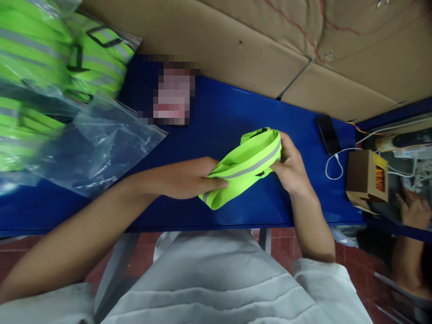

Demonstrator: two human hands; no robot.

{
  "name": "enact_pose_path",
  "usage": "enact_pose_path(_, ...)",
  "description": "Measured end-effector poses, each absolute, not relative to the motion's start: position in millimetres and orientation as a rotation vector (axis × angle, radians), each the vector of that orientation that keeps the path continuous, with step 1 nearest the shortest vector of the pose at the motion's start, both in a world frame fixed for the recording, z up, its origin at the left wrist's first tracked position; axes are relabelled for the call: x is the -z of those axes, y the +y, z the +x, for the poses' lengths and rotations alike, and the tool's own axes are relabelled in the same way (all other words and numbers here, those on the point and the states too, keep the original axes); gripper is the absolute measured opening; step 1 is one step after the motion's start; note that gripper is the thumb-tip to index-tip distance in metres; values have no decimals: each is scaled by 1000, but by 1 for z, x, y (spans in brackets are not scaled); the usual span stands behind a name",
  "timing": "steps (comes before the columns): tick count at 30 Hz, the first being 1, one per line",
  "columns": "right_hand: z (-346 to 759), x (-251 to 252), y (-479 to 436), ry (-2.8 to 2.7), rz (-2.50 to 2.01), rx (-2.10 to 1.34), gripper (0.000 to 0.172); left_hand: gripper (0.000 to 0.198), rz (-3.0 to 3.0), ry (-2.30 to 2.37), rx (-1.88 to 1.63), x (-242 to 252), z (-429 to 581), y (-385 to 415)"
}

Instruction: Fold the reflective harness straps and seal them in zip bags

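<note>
A neon green folded vest [243,165] with a grey reflective stripe lies on the blue table [222,112], held at both ends. My left hand [189,177] grips its lower left end, fingers pressed on the fabric. Its upper right end is wrapped by the fingers of my right hand [290,167]. A black buckle shows at the vest's top edge.
Clear plastic bags [94,144] and a stack of bagged green vests [43,67] sit at the left. A black phone [328,134] with a white cable lies at the right, beside a small cardboard box [366,177]. Another person's hand [413,209] rests at far right. Cardboard sheets stand behind the table.
</note>
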State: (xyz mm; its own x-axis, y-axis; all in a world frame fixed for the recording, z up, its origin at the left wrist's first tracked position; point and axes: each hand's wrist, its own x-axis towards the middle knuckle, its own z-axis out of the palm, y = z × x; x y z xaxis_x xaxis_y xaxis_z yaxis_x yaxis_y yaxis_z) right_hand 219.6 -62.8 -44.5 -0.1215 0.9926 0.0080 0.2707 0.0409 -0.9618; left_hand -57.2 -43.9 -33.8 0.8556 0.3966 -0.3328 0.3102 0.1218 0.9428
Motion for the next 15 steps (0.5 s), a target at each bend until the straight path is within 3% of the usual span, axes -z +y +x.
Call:
enact_pose_path(5, 216, 42, -67, -1677, -1283, -953, 52, 35, 1620, 747, 65, 31, -68, -35)
enact_pose_path(9, 213, 41, -74, -1712, -1318, -916, 50, 85, 1711, 853, -137, 25, -73, -37)
enact_pose_path(11, 210, 41, -77, -1730, -1347, -877, 50, 96, 1741, 960, -332, 22, -70, -41)
enact_pose_path(15, 202, 39, -81, -1849, -1406, -697, 50, 73, 1705, 977, -593, 20, -53, -56)
